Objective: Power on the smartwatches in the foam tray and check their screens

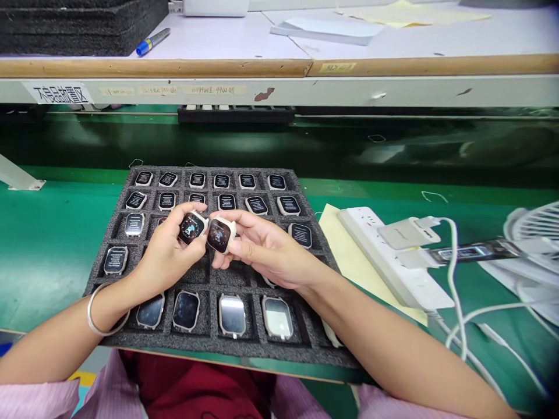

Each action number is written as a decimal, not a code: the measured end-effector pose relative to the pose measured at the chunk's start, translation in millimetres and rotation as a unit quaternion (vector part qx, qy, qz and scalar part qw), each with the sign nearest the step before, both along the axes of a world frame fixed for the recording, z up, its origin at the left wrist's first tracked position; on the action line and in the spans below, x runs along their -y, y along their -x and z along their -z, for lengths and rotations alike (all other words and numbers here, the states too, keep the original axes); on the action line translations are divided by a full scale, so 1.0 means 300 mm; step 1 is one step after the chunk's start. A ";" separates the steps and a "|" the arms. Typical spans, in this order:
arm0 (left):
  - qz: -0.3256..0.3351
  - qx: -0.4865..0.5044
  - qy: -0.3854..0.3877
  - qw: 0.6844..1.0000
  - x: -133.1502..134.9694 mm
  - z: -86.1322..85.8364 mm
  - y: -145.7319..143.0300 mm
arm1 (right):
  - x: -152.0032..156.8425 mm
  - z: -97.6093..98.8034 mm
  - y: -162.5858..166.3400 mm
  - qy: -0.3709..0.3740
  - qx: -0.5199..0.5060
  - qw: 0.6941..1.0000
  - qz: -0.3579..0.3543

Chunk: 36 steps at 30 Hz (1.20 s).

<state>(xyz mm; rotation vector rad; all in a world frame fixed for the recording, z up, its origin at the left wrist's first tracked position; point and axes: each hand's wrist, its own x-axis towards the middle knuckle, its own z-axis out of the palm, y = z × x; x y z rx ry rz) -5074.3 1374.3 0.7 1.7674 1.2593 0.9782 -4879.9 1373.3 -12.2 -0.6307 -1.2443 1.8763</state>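
My left hand (pixel 168 250) grips a smartwatch body without a strap, its lit dark screen (pixel 191 227) turned up. Close beside it, a second smartwatch (pixel 219 234) with a pale case and glowing screen is pinched in my right hand (pixel 262 244). Both hands are over a black foam tray (pixel 209 343) divided into square pockets. Several strapless watches lie in the pockets; those in the back rows show white text, such as the watch (pixel 116 260) at the left. Front-row watches like this one (pixel 186 310) have dark or reflecting screens. My hands and forearms hide some middle pockets.
To the right, a white power strip (pixel 393 256) with plugged-in chargers rests on yellow paper (pixel 332 233). White cables (pixel 456 279) and a fan (pixel 537 233) are beyond it. A shelf edge (pixel 279 90) crosses behind the tray, with a marker pen (pixel 152 42) and foam blocks (pixel 78 26) on top.
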 end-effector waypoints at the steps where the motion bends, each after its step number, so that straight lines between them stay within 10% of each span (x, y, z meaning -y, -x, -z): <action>1: 0.000 -0.004 -0.002 1.000 0.000 -0.001 0.000 | 0.001 0.000 0.000 0.000 0.003 1.000 0.000; 18: -0.003 0.049 0.024 0.999 -0.014 0.009 0.004 | -0.003 0.005 -0.002 0.039 -0.001 0.999 -0.002; 26: 0.008 0.285 0.233 0.930 -0.027 0.006 0.002 | -0.041 0.015 -0.002 0.146 -0.043 0.986 0.072; 36: 0.004 0.303 0.238 0.923 -0.021 -0.004 0.003 | -0.034 0.010 0.002 0.095 -0.018 0.991 0.090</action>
